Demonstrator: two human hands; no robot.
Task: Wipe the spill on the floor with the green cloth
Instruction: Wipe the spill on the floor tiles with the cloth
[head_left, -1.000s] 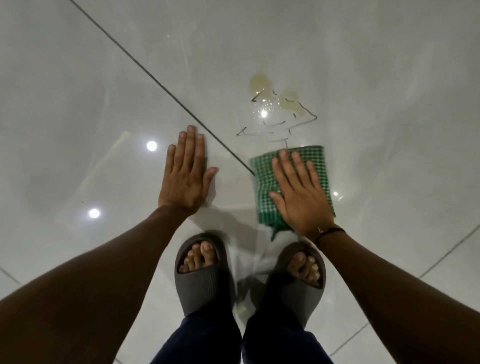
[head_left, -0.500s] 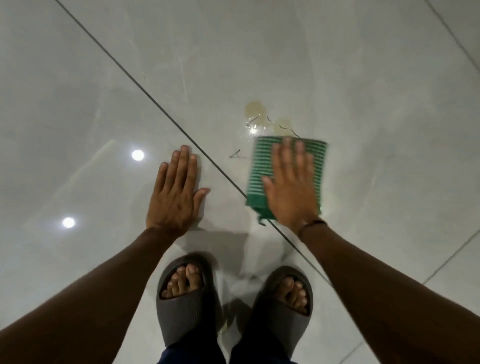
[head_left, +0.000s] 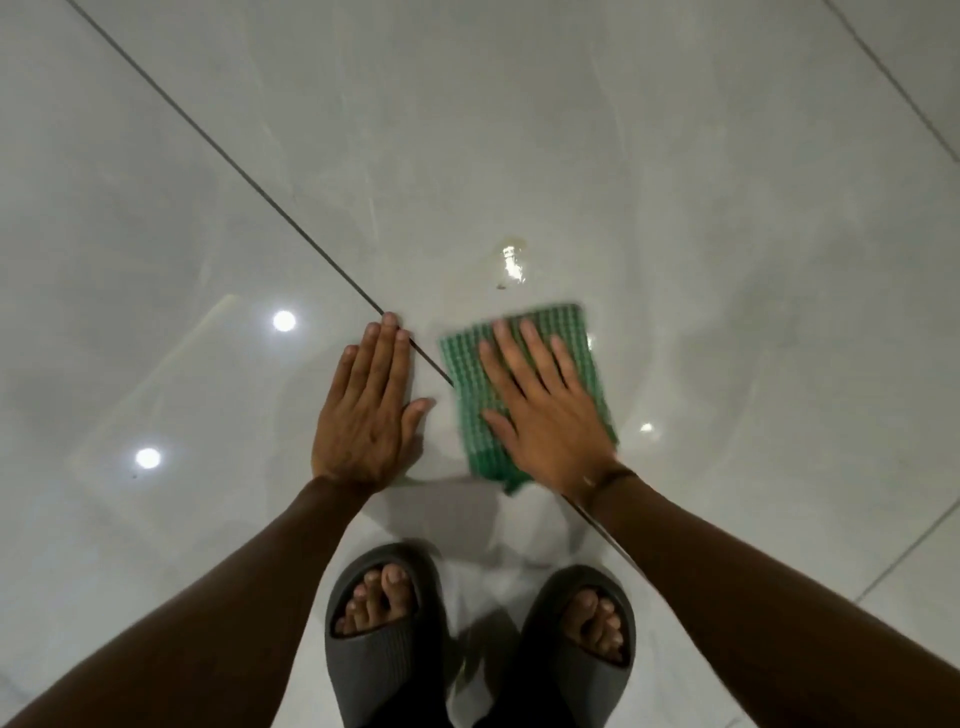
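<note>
Right hand (head_left: 545, 415) lies flat, fingers spread, pressing the green cloth (head_left: 582, 343); remaining spill (head_left: 511, 265) lies just beyond its far edge. Left hand (head_left: 363, 410) rests flat, empty.

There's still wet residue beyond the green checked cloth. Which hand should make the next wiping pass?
Right. The right hand already lies flat on the green checked cloth, directly below the remaining wet patch. The left hand is pressed on the bare glossy tile floor, apparently bracing.
</note>
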